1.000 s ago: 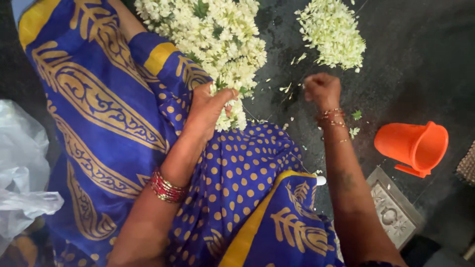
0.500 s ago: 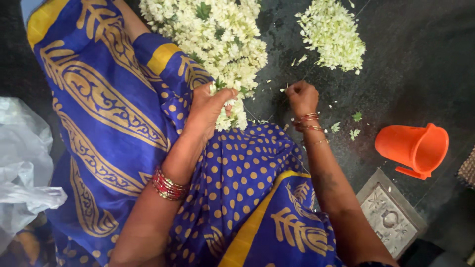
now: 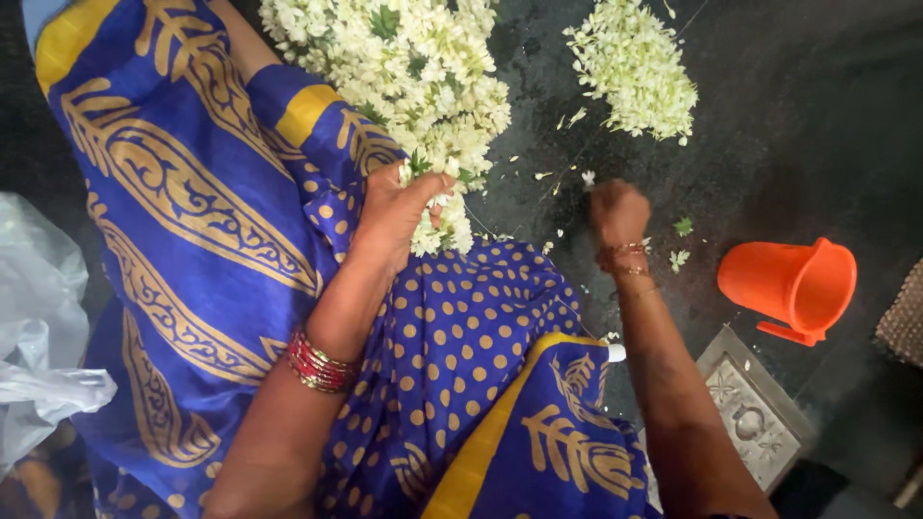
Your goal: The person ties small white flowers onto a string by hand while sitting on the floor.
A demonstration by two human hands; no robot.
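Note:
My left hand point(image 3: 396, 213) grips the near end of a thick garland of white flowers point(image 3: 413, 77) that runs up across my blue and gold sari point(image 3: 192, 192). My right hand point(image 3: 617, 211) is a closed fist over the dark floor, pinching a small white flower with a thin thread point(image 3: 538, 187) stretched between it and the garland. A loose heap of white flower buds point(image 3: 635, 67) lies just beyond the right hand.
An orange plastic mug point(image 3: 793, 285) lies on its side at the right. A patterned metal floor plate point(image 3: 755, 408) sits below it. A crumpled clear plastic bag point(image 3: 43, 336) is at the left edge. Stray petals and leaf bits point(image 3: 681, 242) dot the dark floor.
My right hand swung in toward the garland, then drew back out to the right with a flower at its fingertips. The left hand stayed on the garland.

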